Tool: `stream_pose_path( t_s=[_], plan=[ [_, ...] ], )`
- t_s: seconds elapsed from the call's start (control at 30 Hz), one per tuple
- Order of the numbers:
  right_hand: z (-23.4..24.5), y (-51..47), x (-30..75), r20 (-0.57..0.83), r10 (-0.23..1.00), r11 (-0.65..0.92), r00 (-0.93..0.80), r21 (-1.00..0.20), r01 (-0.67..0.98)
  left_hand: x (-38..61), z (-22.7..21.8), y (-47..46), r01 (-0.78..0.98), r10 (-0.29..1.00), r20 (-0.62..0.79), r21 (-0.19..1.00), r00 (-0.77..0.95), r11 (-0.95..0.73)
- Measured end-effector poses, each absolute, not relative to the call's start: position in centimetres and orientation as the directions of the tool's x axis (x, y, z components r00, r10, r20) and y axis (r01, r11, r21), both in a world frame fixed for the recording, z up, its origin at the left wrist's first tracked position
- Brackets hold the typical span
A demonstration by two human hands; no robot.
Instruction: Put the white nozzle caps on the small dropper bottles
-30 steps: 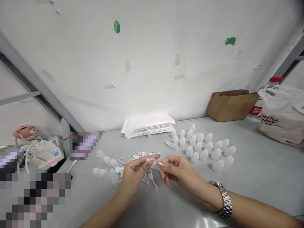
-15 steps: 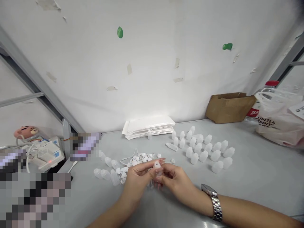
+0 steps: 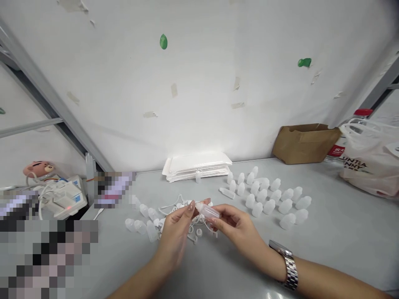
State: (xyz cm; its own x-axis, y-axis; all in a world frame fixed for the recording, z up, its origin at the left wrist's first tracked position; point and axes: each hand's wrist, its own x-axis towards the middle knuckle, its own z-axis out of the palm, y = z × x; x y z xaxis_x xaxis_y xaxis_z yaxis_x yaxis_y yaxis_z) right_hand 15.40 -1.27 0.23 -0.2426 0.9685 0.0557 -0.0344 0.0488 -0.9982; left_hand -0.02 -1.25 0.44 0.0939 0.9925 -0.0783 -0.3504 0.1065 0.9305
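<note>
bottle (image 3: 210, 211) is pinched at its 4 o'clock end by right hand (image 3: 236, 224); left hand (image 3: 177, 227) half-spread at 10 o'clock tip, hold unclear; likely light, squeezable, best gripped mid-body

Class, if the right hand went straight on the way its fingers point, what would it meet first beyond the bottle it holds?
Probably the left hand, at the neck end of the bottle and ahead of the right hand; exact depth is unclear.

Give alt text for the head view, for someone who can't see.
A right hand holds a small translucent bottle, the left hand at its narrow end, over white pieces on a gray table. Similar bottles cluster to the right.
</note>
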Motion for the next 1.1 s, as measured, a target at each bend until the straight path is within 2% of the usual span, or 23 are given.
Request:
stream_pose_path(
  t_s=[0.23,0.33,0.4,0.47,0.53,0.63,0.7,0.77,0.8,0.83,0.9,0.97,1.0,1.03,1.1],
  plan=[
    [-0.2,-1.4,15.2,0.034,0.955,0.011,-0.296,-0.997,-0.08,0.2,0.6,-1.2,-0.324,0.996,-0.079,0.942,0.033,0.086],
    [-0.4,-1.5,15.2,0.042,0.946,0.03,-0.32,-0.999,-0.042,0.4,0.3,-1.2,-0.324,0.995,-0.099,0.94,0.027,0.103],
    [-0.5,-1.6,15.2,0.089,0.947,0.108,-0.308,-0.993,0.048,0.5,0.0,-1.3,-0.334,0.993,-0.112,0.935,0.029,0.115],
    [-0.7,-1.8,15.3,0.209,0.939,0.267,-0.274,-0.943,0.196,0.7,-0.2,-1.4,-0.351,0.992,-0.122,0.928,0.036,0.127],
    [-1.0,-1.7,15.5,0.416,0.869,0.491,-0.269,-0.792,0.363,0.8,-0.3,-1.5,-0.37,0.99,-0.136,0.918,0.041,0.141],
    [-1.7,-1.3,15.8,0.68,0.614,0.76,-0.401,-0.372,0.533,0.9,-0.5,-1.4,-0.408,0.987,-0.155,0.898,0.05,0.162],
    [-2.0,-0.9,15.8,0.717,0.48,0.806,-0.505,-0.134,0.577,0.9,-0.5,-1.2,-0.44,0.985,-0.164,0.881,0.056,0.172],
    [-2.1,-0.8,15.7,0.716,0.445,0.807,-0.537,-0.061,0.588,0.9,-0.6,-1.1,-0.465,0.983,-0.173,0.867,0.057,0.18],
    [-1.9,-0.8,15.6,0.716,0.467,0.803,-0.519,-0.097,0.589,0.8,-0.6,-1.1,-0.472,0.982,-0.179,0.862,0.057,0.185],
    [-1.7,-0.9,15.5,0.711,0.516,0.791,-0.478,-0.182,0.584,0.8,-0.6,-1.0,-0.474,0.981,-0.186,0.86,0.057,0.191],
    [-1.1,-1.1,15.2,0.625,0.685,0.712,-0.374,-0.463,0.529,0.8,-0.6,-1.0,-0.47,0.979,-0.195,0.859,0.066,0.203],
    [-0.3,-1.2,15.0,0.398,0.859,0.502,-0.322,-0.776,0.382,0.8,-0.7,-1.0,-0.461,0.979,-0.188,0.864,0.08,0.204],
    [0.0,-1.1,15.0,0.261,0.904,0.361,-0.337,-0.89,0.279,0.8,-0.7,-1.0,-0.455,0.979,-0.181,0.867,0.09,0.202],
    [0.3,-1.0,15.0,0.141,0.917,0.214,-0.373,-0.963,0.164,0.7,-0.7,-0.9,-0.45,0.98,-0.173,0.87,0.102,0.2],
    [0.6,-0.7,15.1,-0.017,0.886,-0.057,-0.464,-0.996,-0.073,0.7,-0.6,-0.9,-0.439,0.979,-0.157,0.876,0.133,0.2]
  ],
)
